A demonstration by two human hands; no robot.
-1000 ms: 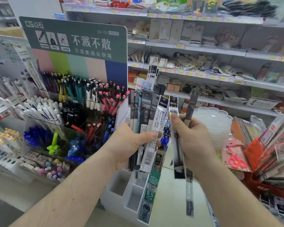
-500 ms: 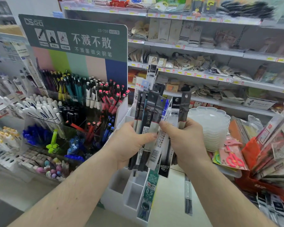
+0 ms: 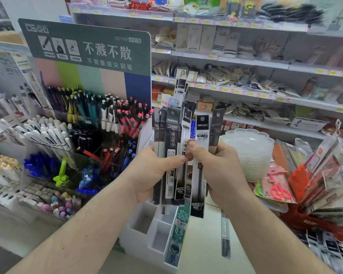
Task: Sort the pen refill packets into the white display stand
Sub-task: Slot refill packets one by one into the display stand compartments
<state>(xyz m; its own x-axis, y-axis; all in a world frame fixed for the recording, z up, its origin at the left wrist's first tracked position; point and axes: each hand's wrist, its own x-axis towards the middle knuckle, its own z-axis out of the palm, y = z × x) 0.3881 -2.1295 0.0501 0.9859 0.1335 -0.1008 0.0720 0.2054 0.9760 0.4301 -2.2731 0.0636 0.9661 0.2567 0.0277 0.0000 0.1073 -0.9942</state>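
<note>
A tiered pen display point(image 3: 83, 123) under a green sign point(image 3: 87, 46) is crowding the left side, and a stack of clear scalloped trays point(image 3: 249, 153) with a pink pair of packaged scissors point(image 3: 277, 189) is sitting close on the right; store shelves point(image 3: 246, 60) are filling the background. The white display stand point(image 3: 147, 230) is standing directly below the hands, its open compartments facing up and unobstructed (one green 0.5 packet point(image 3: 177, 234) is already leaning at its right front corner). Another packet point(image 3: 226, 238) is lying on the counter to the stand's right. The left hand point(image 3: 152, 175) is gripping a fan of pen refill packets point(image 3: 171, 147), thumb pressing across their fronts, while the right hand point(image 3: 216, 171) is pinching a white deli packet point(image 3: 201, 147) and holding a dark one behind it. All packets are standing upright, long axes vertical, hang holes at the top, lower ends hanging just above the stand.
</note>
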